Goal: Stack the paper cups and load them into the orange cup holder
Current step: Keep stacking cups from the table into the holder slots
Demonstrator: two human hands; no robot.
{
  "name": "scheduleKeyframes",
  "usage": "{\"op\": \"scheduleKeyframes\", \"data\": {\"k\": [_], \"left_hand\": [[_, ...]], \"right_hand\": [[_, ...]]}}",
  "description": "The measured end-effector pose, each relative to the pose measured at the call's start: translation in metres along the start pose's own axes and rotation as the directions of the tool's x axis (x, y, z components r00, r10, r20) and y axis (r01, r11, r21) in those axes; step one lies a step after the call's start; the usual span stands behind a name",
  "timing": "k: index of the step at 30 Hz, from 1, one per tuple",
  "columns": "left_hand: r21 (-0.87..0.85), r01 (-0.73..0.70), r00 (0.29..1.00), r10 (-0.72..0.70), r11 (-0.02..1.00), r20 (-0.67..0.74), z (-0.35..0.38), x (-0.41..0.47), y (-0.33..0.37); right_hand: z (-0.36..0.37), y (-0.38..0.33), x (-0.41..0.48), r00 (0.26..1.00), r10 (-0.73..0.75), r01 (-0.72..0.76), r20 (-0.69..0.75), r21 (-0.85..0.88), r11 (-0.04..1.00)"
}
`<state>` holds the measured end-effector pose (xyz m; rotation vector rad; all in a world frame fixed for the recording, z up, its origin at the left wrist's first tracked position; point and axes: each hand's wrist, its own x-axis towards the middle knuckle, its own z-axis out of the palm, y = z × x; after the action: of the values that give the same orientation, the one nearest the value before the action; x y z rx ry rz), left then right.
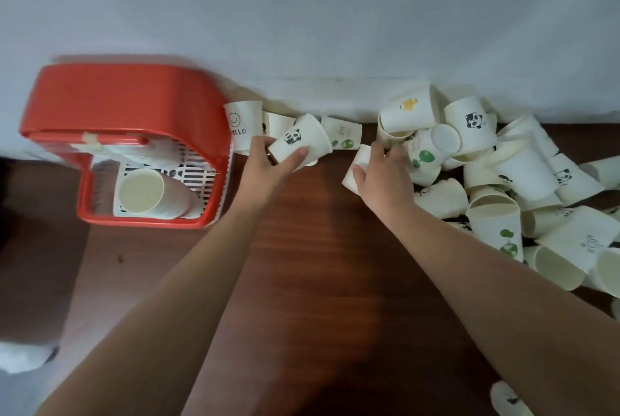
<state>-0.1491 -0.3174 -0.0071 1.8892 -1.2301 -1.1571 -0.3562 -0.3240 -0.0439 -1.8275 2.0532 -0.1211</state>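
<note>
One cup stack (pixel 157 195) lies in the orange cup holder (pixel 117 96). The left hand (pixel 265 162) grips a panda cup (pixel 300 142) and the right hand (pixel 382 174) a plain cup (pixel 358 160). A pile of loose cups (pixel 523 177) lies unstacked at right.

Wall: plain pale grey-white wall (pixel 302 6) fills the upper half and meets the far edge of the worktop.
Worktop: dark reddish-brown wood grain (pixel 318 264), with a soft sheen along its middle.
Lower left: darker, shadowed ground beside the worktop, and a blurred white object (pixel 20 357).
</note>
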Motion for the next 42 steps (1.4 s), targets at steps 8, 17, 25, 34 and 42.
{"op": "scheduleKeyframes", "data": {"k": [8, 17, 25, 34, 42], "left_hand": [[-0.365, 0.172, 0.985, -0.153, 0.915, 0.08, -0.024, -0.051, -0.052], [-0.405, 0.101, 0.972, -0.003, 0.909, 0.236, -0.081, -0.1, -0.07], [-0.317, -0.112, 0.98, 0.158, 0.942, 0.124, -0.174, -0.125, -0.056], [-0.303, -0.169, 0.975, 0.114, 0.938, -0.19, -0.264, -0.107, -0.086], [-0.077, -0.213, 0.967, 0.199, 0.974, -0.159, -0.251, -0.067, -0.084]], "right_hand": [[0.015, -0.016, -0.059, 0.977, 0.021, -0.074, 0.214, 0.242, 0.967], [-0.044, -0.079, -0.12, 0.983, 0.047, -0.163, 0.18, 0.707, 0.688], [-0.056, -0.162, -0.157, 0.977, -0.126, -0.048, 0.172, 0.754, 0.656], [-0.049, -0.213, -0.167, 0.98, -0.159, 0.014, 0.118, 0.76, 0.65], [-0.031, -0.209, -0.171, 0.99, -0.076, -0.039, 0.119, 0.747, 0.664]]}}
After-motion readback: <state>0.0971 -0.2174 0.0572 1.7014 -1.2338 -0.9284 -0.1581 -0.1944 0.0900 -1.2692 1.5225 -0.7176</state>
